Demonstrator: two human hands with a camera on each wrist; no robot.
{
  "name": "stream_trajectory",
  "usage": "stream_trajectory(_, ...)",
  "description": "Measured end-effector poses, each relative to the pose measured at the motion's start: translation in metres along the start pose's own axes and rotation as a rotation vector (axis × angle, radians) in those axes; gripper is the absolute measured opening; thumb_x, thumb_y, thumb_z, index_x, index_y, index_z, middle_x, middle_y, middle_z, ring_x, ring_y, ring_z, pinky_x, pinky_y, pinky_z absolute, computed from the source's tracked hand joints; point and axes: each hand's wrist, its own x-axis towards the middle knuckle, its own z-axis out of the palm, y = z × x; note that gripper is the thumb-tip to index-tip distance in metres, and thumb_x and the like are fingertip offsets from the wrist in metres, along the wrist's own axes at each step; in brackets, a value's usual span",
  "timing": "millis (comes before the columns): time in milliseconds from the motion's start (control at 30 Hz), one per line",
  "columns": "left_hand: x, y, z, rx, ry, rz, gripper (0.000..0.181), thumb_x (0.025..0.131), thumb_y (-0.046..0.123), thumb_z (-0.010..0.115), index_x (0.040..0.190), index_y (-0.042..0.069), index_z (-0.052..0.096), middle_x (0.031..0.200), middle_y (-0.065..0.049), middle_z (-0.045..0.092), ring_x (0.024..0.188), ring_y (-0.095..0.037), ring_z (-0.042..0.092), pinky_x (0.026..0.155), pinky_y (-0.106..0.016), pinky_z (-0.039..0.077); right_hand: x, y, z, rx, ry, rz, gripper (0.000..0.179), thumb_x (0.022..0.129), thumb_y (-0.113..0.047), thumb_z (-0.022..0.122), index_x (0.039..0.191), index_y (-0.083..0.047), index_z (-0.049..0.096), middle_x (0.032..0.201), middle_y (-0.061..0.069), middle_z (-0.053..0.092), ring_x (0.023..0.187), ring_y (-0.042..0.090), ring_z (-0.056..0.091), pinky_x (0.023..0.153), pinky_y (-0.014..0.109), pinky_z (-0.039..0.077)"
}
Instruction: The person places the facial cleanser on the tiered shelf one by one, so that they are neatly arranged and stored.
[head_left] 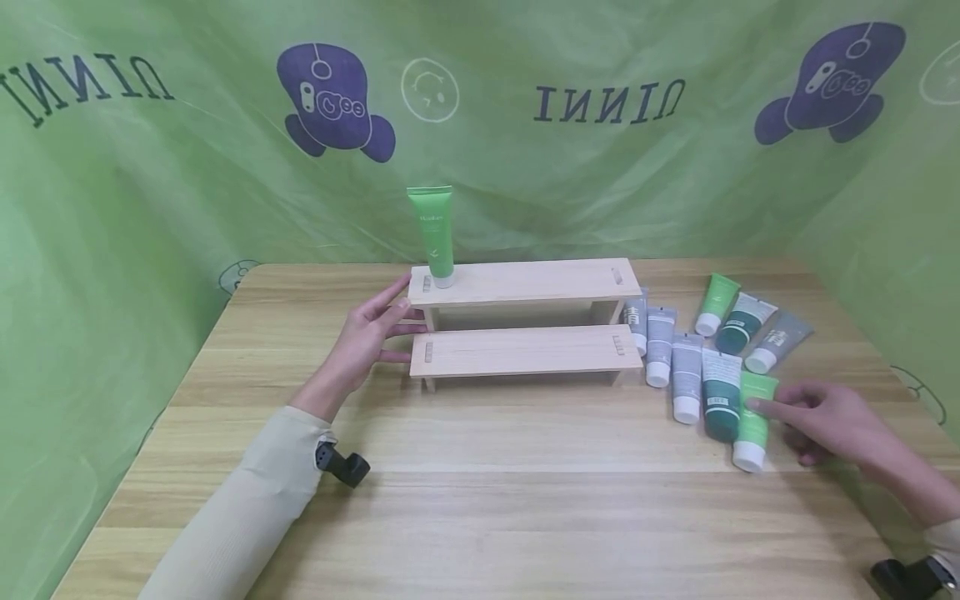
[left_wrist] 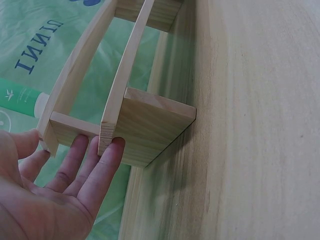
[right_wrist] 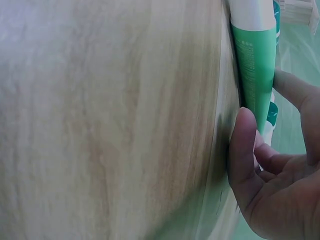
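A two-step wooden shelf (head_left: 525,354) stands on the table. My left hand (head_left: 363,342) touches its left end, fingers fairly straight and spread along the ends of both boards, as the left wrist view shows. A green squeeze tube (head_left: 432,229) stands upright, white cap down, at the left of the upper step. At the right, my right hand (head_left: 832,421) pinches another green tube (head_left: 756,421) that lies on the table; in the right wrist view, fingers are on both sides of this tube (right_wrist: 256,65).
Grey-blue tubes (head_left: 687,379) and a dark-green and white tube (head_left: 722,396) lie in a row right of the shelf. Behind them lie another green tube (head_left: 717,302), a dark-green tube (head_left: 744,323) and a grey tube (head_left: 778,342). A green printed cloth (head_left: 495,192) hangs behind the table.
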Motion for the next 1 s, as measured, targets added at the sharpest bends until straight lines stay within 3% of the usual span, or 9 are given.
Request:
stream_trajectory(233, -0.001, 0.001, 0.0, -0.006, 0.004, -0.005, 0.052, 0.108, 0.03, 0.048, 0.158, 0.034, 0.032, 0.138, -0.022, 0.055, 0.123, -0.039, 0.058, 0.08, -0.049, 0.062, 0.002, -0.002, 0.002, -0.011, 0.013, -0.02, 0.052, 0.097, -0.042, 0.067, 0.112, 0.007, 0.058, 0.069, 0.003, 0.054, 0.056, 0.017, 0.058, 0.05, 0.033, 0.058)
stream_trajectory(433, 0.0, 0.0, 0.0, -0.003, 0.011, -0.007, 0.053, 0.108, 0.031, 0.048, 0.158, 0.035, 0.032, 0.138, -0.021, 0.054, 0.123, -0.037, 0.059, 0.08, -0.048, 0.062, 0.006, 0.001, 0.0, 0.081, 0.005, -0.019, 0.07, 0.097, -0.036, 0.069, 0.131, 0.019, 0.042, 0.092, 0.013, 0.065, 0.071, 0.018, 0.067, 0.062, 0.035, 0.063)
stream_trajectory(633, -0.002, 0.001, 0.001, 0.002, 0.013, -0.009, 0.052, 0.108, 0.031, 0.048, 0.158, 0.035, 0.032, 0.138, -0.021, 0.055, 0.123, -0.036, 0.059, 0.08, -0.048, 0.062, 0.005, 0.003, -0.004, 0.098, -0.011, -0.043, 0.073, 0.099, -0.031, 0.067, 0.137, 0.02, 0.032, 0.111, 0.026, 0.062, 0.079, 0.018, 0.069, 0.068, 0.038, 0.064)
stream_trajectory(1000, -0.002, 0.001, 0.0, -0.003, 0.011, -0.013, 0.05, 0.108, 0.031, 0.047, 0.156, 0.038, 0.034, 0.137, -0.02, 0.056, 0.123, -0.036, 0.059, 0.08, -0.049, 0.062, 0.004, 0.007, -0.008, 0.148, -0.048, -0.03, 0.073, 0.1, -0.027, 0.065, 0.14, 0.021, 0.027, 0.109, 0.018, 0.065, 0.081, 0.012, 0.067, 0.072, 0.039, 0.064)
